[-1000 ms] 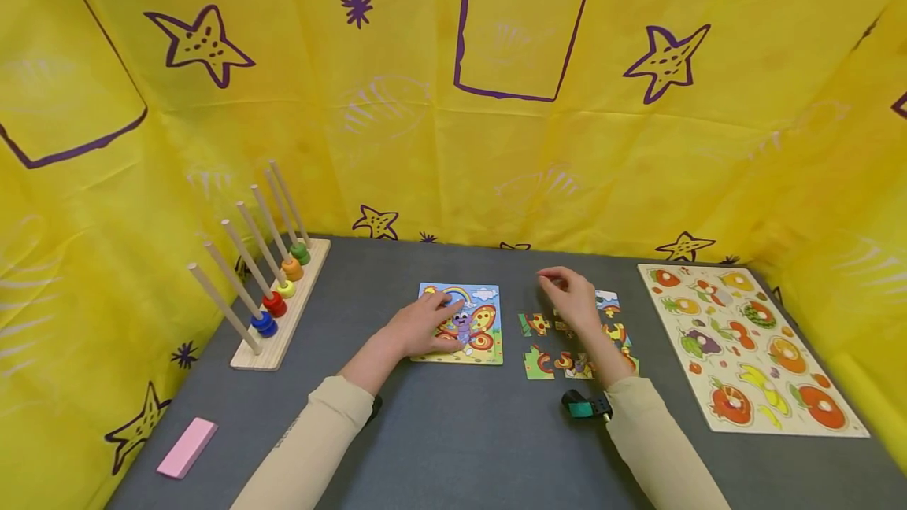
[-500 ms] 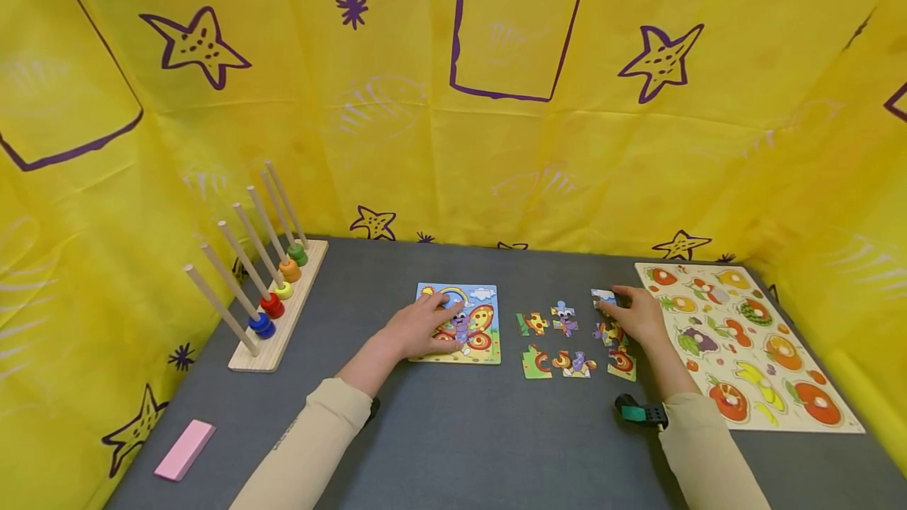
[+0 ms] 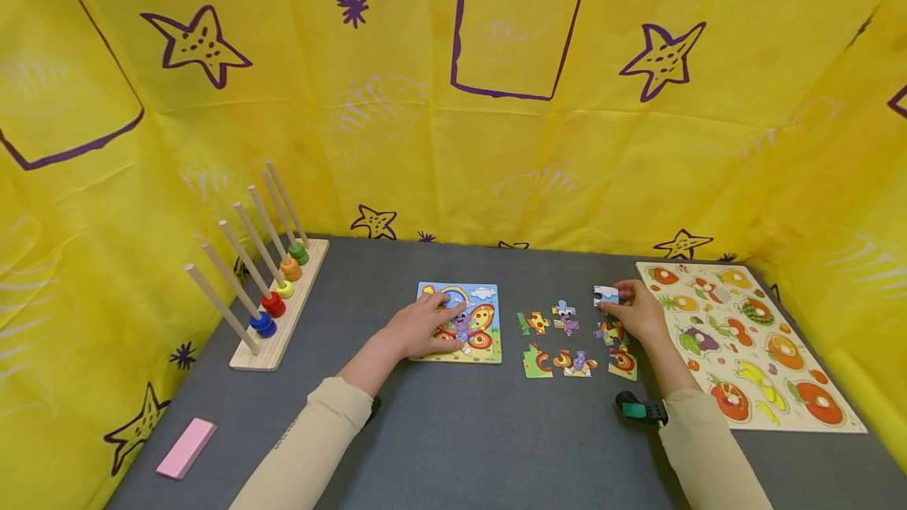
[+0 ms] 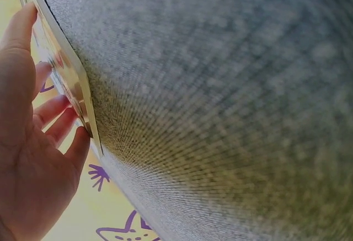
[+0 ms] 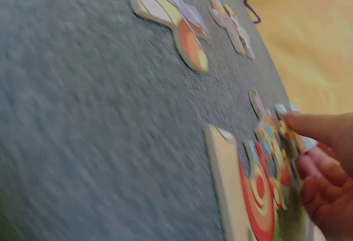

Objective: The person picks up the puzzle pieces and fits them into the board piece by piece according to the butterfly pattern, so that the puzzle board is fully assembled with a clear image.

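Observation:
My left hand (image 3: 416, 327) rests with spread fingers on a square butterfly puzzle board (image 3: 489, 353); in the left wrist view, fingertips (image 4: 83, 134) of that hand lie against the board's face (image 4: 77, 89). To the right, my right hand (image 3: 643, 313) pinches a blue-and-white cloud puzzle piece (image 3: 605, 292) between thumb and fingers. Just below it lie a multicoloured piece (image 3: 608, 332) and a red ringed piece (image 3: 623, 364). In the right wrist view, the fingers (image 5: 317, 125) partly cover the pinched piece.
Between board and right hand lie several loose pieces, among them a purple face piece (image 3: 564, 319) and a green corner piece (image 3: 537, 362). A fruit puzzle board (image 3: 740, 388) is at right. A peg stacker (image 3: 283, 321) and a pink block (image 3: 186, 449) are at left.
My right hand has moved right, away from the middle pieces, and taken hold of the cloud piece, which has shifted slightly. My left hand has stayed on the board.

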Motion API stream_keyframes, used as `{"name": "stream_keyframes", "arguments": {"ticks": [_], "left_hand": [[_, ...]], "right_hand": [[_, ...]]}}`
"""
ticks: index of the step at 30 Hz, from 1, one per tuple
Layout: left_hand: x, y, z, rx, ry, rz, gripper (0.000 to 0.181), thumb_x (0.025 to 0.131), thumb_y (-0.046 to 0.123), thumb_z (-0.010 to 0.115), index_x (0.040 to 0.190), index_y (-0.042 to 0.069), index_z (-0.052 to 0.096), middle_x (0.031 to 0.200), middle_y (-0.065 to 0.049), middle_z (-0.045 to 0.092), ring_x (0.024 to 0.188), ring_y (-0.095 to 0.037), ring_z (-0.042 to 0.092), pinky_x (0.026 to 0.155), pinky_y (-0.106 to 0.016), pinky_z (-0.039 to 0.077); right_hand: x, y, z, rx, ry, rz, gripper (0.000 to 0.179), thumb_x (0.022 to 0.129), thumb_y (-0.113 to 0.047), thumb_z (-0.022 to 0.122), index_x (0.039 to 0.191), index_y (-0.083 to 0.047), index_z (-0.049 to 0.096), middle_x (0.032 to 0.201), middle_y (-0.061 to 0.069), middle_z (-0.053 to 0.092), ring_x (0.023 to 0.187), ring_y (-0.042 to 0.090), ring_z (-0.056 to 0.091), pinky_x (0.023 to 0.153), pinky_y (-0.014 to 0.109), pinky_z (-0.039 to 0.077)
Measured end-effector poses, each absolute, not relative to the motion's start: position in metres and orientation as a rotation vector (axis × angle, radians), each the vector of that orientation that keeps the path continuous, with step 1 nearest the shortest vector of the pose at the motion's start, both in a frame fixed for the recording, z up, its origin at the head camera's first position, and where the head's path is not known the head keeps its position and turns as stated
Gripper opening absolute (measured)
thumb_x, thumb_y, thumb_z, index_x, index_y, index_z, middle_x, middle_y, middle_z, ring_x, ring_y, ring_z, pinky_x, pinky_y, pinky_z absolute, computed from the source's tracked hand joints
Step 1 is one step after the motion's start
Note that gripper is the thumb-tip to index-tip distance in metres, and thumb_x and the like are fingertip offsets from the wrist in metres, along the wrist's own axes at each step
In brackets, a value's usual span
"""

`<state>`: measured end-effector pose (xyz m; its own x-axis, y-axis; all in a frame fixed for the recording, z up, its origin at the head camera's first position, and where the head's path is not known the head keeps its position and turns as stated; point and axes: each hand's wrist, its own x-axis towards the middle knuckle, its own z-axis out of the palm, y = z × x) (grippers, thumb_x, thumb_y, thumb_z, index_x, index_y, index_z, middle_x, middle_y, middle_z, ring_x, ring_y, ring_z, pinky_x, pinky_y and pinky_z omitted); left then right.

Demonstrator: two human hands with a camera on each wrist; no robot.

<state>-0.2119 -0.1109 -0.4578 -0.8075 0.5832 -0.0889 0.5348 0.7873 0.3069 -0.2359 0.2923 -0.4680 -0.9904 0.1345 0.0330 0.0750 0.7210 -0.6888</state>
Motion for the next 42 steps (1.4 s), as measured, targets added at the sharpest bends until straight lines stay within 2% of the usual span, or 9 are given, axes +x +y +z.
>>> {"name": "stream_keyframes", "arguments": {"ticks": [4,8,16,26,34,42], "left_hand": [[-0.213,-0.110,-0.458,0.885,2.802,0.406,0.070,0.090,0.051,0.065,0.149,0.021,0.043,0.148,-0.013,0.038,0.131,-0.031,0.038,0.103,-0.051,0.038],[-0.213,-0.111,-0.457,0.864,2.800,0.414,0.070,0.089,0.051,0.065,0.149,0.022,0.044,0.148,-0.013,0.038,0.132,-0.031,0.037,0.104,-0.051,0.037],[-0.213,-0.109,-0.456,0.860,2.808,0.416,0.068,0.089,0.052,0.065,0.148,0.024,0.045,0.148,-0.014,0.038,0.134,-0.032,0.036,0.104,-0.052,0.036],[-0.213,-0.108,-0.457,0.861,2.802,0.416,0.069,0.089,0.052,0.065,0.148,0.023,0.045,0.148,-0.015,0.037,0.134,-0.033,0.036,0.104,-0.053,0.036],[-0.213,-0.108,-0.456,0.850,2.798,0.402,0.070,0.090,0.053,0.063,0.150,0.027,0.041,0.149,-0.015,0.036,0.135,-0.033,0.035,0.104,-0.053,0.036],[-0.213,-0.108,-0.457,0.867,2.805,0.337,0.068,0.091,0.054,0.062,0.150,0.028,0.041,0.147,-0.016,0.036,0.135,-0.035,0.033,0.103,-0.053,0.037]], "right_hand": [[-0.235,0.279,-0.468,-0.292,-2.677,1.175,0.033,0.092,-0.021,0.069,0.116,0.000,0.061,0.105,0.021,0.068,0.084,0.020,0.062,0.065,0.021,0.043],[-0.236,0.255,-0.467,-0.371,-2.575,1.259,0.031,0.093,-0.031,0.067,0.113,-0.007,0.067,0.104,0.013,0.072,0.080,0.009,0.059,0.066,0.020,0.041],[-0.237,0.196,-0.465,-0.178,-2.585,1.512,0.031,0.089,-0.035,0.072,0.110,-0.013,0.069,0.097,0.005,0.074,0.091,0.018,0.065,0.077,0.029,0.043],[-0.244,0.137,-0.471,0.006,-2.634,1.601,0.025,0.088,-0.031,0.074,0.105,-0.012,0.072,0.090,0.002,0.074,0.089,0.019,0.067,0.077,0.032,0.047],[-0.252,0.114,-0.476,0.044,-2.707,1.492,0.022,0.087,-0.030,0.074,0.101,-0.012,0.073,0.086,0.001,0.073,0.086,0.019,0.066,0.077,0.036,0.048],[-0.257,0.109,-0.481,0.090,-2.747,1.344,0.017,0.086,-0.026,0.076,0.096,-0.012,0.075,0.081,0.000,0.069,0.079,0.019,0.061,0.072,0.033,0.045]]}}
